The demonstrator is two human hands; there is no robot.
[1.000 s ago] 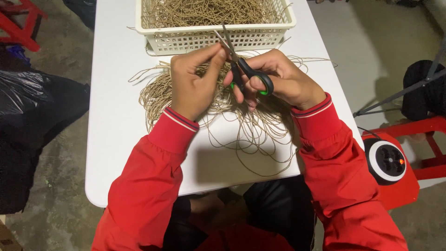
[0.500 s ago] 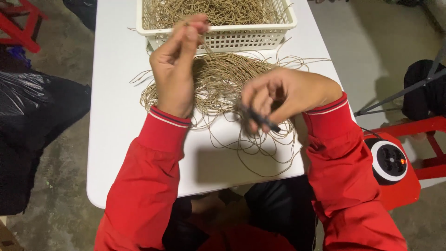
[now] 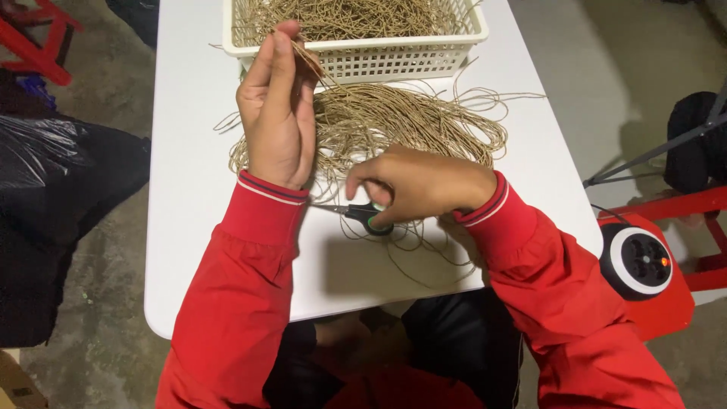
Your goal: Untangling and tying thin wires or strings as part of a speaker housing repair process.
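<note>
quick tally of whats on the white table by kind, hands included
hands: 2, left hand pinching twine, right hand on the scissors
scissors: 1
baskets: 1, white basket filled with twine
loose twine piles: 1, pile on the table
total: 5

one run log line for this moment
left hand: raised, pinching twine strand | right hand: holding scissors low over table | twine pile before basket
</note>
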